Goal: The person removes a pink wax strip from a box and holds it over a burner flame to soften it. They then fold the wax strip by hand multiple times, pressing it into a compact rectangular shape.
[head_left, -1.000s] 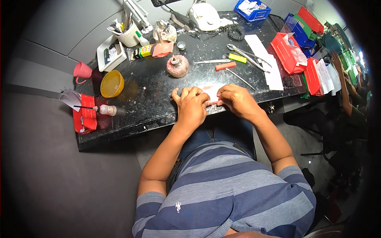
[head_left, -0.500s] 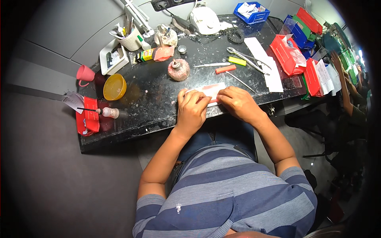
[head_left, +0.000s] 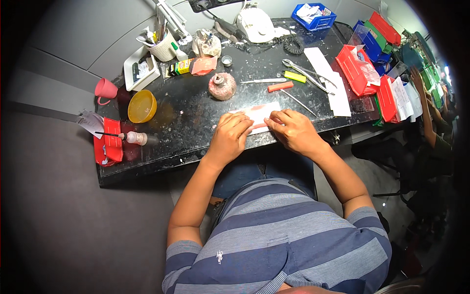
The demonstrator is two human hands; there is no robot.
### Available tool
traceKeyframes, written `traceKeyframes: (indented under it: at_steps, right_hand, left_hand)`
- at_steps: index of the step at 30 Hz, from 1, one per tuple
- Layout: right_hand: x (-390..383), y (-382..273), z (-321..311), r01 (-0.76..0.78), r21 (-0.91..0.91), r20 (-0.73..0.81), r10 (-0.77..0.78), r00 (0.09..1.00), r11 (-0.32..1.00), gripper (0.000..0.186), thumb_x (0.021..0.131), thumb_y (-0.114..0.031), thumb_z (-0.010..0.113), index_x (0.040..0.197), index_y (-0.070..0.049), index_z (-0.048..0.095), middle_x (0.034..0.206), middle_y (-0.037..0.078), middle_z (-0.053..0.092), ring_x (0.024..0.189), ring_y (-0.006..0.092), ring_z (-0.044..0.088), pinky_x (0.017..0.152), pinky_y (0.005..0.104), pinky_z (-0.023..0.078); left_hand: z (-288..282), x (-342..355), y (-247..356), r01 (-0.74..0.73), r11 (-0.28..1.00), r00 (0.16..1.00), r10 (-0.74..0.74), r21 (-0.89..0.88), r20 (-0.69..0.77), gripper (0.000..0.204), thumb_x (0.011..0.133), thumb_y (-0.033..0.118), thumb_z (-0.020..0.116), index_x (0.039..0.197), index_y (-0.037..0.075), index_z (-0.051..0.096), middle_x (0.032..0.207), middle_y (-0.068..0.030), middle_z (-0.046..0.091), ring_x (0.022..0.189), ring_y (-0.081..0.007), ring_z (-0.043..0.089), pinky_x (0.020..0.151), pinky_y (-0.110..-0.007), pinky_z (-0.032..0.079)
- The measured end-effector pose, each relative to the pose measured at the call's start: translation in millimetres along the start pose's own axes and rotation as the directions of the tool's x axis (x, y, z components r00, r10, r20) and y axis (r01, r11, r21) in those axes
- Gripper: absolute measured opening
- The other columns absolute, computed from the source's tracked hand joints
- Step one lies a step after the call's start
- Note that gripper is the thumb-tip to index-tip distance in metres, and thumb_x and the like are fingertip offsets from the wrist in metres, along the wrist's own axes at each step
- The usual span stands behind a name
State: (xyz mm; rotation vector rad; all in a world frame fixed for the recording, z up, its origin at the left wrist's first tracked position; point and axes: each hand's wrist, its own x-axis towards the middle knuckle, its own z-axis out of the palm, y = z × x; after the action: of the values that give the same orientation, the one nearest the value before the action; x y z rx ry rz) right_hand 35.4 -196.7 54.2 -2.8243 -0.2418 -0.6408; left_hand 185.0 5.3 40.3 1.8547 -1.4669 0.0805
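My hands work close together at the front edge of the dark bench, over a white sheet with a pinkish smear on it. Along the sheet's near part runs a thin pink strip that looks like wax. The curled fingers of my left hand close on its left end. At its right end, my right hand pinches with bent fingers, which hide that end. Just beyond the sheet lie a short red bar and a slim metal tool.
Behind stand a pink-stained round burner-like pot, a yellow-green lighter, long-handled pliers and white paper strips. An amber bowl and a dropper bottle are at left, red bins at right. Another person's arm shows far right.
My hands have drawn slightly apart, the left moving a little left, so more of the pink strip shows between them. The view has shifted slightly.
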Motion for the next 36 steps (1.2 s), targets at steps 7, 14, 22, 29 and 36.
traceKeyframes:
  at_steps: [7,14,22,29,36]
  right_hand:
    - [3.3,-6.3,-7.2,0.005,0.000,0.036,-0.005,0.999,1.000,0.032,0.090,-0.019,0.074,0.121,-0.013,0.073,0.101,0.006,0.064,0.088,0.0245,0.064,0.074,0.0383,0.056]
    - [4.0,-4.2,-6.3,0.021,-0.020,0.019,-0.021,1.000,1.000,0.030,0.090,-0.020,0.074,0.118,-0.011,0.074,0.101,0.006,0.064,0.087,0.0233,0.064,0.073,0.0369,0.055]
    - [5.5,-3.8,-6.8,0.028,-0.021,0.022,-0.027,0.999,0.999,0.030,0.090,-0.022,0.075,0.118,-0.010,0.074,0.100,0.006,0.064,0.085,0.0237,0.063,0.073,0.0361,0.055]
    - [11.1,-8.1,-8.6,0.008,-0.036,0.135,-0.003,0.991,0.999,0.033,0.093,-0.028,0.073,0.120,-0.010,0.074,0.100,0.008,0.064,0.086,0.0247,0.064,0.072,0.0372,0.057]
    - [11.5,-7.3,-9.2,0.049,-0.065,0.189,-0.036,0.981,0.997,0.043,0.093,-0.036,0.072,0.131,-0.016,0.070,0.103,0.011,0.061,0.090,0.0267,0.062,0.072,0.0373,0.058]
  left_hand:
    - [-19.5,0.3,-12.2,0.096,0.979,0.982,-0.064,-0.180,0.176,0.023,0.088,0.011,0.078,0.109,0.000,0.074,0.113,-0.0146,0.075,0.119,-0.0348,0.067,0.109,-0.047,0.048]
    - [-26.7,-3.4,-16.8,-0.070,0.995,0.984,0.080,-0.069,0.159,0.016,0.089,0.006,0.076,0.103,0.000,0.073,0.124,-0.0190,0.070,0.123,-0.0387,0.064,0.108,-0.047,0.049]
    - [-24.1,-2.7,-12.5,0.097,0.994,0.986,-0.102,0.041,0.133,0.012,0.083,0.006,0.078,0.094,0.004,0.073,0.102,-0.0128,0.068,0.105,-0.0327,0.061,0.096,-0.043,0.044]
    - [-22.1,2.1,5.7,0.420,0.905,0.900,-0.425,0.061,0.100,0.012,0.083,0.014,0.080,0.093,0.008,0.077,0.089,-0.0080,0.071,0.101,-0.0287,0.061,0.094,-0.043,0.040]
    - [-20.6,4.2,9.8,0.478,0.875,0.872,-0.483,0.078,0.076,0.010,0.084,0.014,0.079,0.094,0.014,0.081,0.091,-0.0041,0.072,0.101,-0.0263,0.060,0.089,-0.041,0.039]
